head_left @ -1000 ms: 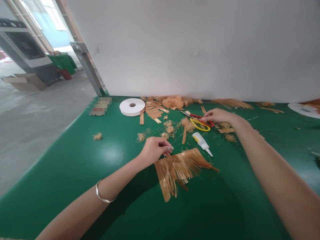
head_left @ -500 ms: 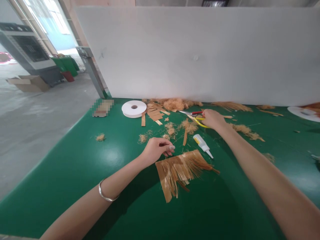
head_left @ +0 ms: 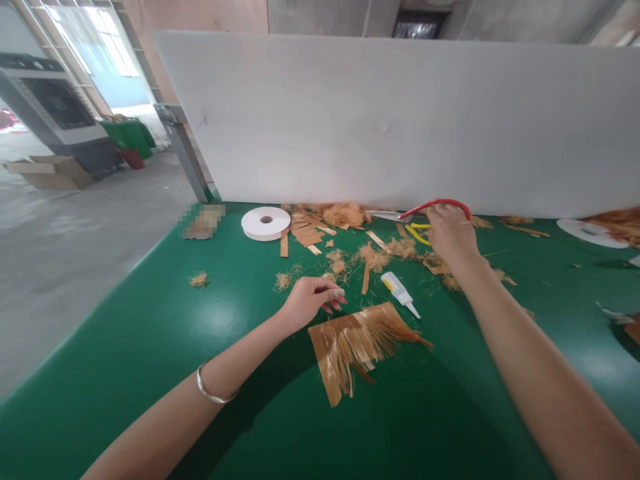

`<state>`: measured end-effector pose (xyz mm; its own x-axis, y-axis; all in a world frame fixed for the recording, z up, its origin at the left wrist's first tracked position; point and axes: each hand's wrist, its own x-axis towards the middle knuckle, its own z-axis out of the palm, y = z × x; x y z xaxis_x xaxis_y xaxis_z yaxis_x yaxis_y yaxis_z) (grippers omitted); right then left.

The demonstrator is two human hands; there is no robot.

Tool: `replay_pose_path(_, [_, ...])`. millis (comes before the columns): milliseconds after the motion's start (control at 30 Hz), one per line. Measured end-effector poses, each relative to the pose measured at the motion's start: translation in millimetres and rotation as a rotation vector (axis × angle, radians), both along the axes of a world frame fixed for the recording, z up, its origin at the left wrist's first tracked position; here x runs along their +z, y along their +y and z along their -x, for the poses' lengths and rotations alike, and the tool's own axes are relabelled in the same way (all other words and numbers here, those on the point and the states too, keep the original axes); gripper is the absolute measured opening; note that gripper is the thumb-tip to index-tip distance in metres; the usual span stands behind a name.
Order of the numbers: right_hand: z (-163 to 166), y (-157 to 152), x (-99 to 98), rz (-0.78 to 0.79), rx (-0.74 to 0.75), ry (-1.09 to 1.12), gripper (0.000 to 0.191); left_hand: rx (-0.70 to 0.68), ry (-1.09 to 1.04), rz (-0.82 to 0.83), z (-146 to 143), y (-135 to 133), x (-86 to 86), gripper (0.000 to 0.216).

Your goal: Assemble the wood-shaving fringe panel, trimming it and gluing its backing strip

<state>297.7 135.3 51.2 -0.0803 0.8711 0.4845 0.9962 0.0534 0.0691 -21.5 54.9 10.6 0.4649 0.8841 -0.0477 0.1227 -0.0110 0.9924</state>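
Observation:
My right hand (head_left: 453, 233) is at the back of the table, closed on scissors (head_left: 390, 215) with one red and one yellow handle. The blades point left, toward a heap of tan fibre (head_left: 345, 215). Nearer to me, my left hand (head_left: 313, 301) hovers with thumb and fingers pinched together; what they hold, if anything, I cannot make out. Just below its fingertips lies a brown fringed sheet (head_left: 357, 340), its strips shredded toward me and to the right. A white glue bottle (head_left: 400, 292) with a narrow nozzle rests behind the sheet's right end.
A white tape roll (head_left: 265, 230) lies at the back left beside cut brown strips (head_left: 306, 230). Fibre scraps (head_left: 373, 257) litter the middle of the green table (head_left: 150, 360). A white board (head_left: 350, 120) stands along the back edge. Another white roll (head_left: 590, 233) is at the far right.
My right hand has moved right and slightly up with the scissors, whose red handle now arches above the hand. My left hand keeps its pinch over the fringed sheet. The view has tilted up slightly.

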Motion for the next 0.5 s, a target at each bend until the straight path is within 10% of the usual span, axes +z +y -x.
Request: replay_pose_path(500, [24,-6,34.3,0.246,-0.079,0.066,0.034,0.004,-0.013,-0.100,-1,3,-3.2,0.018])
